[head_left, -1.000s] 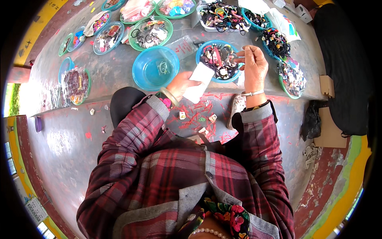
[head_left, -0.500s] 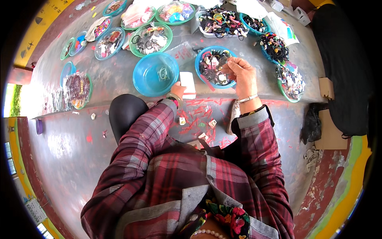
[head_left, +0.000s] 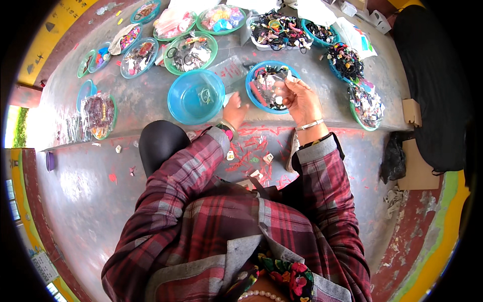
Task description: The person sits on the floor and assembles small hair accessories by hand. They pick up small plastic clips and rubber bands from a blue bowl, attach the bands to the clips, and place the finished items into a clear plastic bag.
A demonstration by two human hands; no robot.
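as our right hand pinches the clear bag over the filled bowl, likely keeping it spread, we cannot tell if our left hand, beside the basin, grips anything.

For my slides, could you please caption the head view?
Right hand holding a clear plastic bag over a filled round blue basin.

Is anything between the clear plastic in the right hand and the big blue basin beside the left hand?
Yes: the left hand is between the clear plastic and that blue basin, with a white piece showing beside the basin's right rim. The view doesn't settle whether the plastic is held higher.
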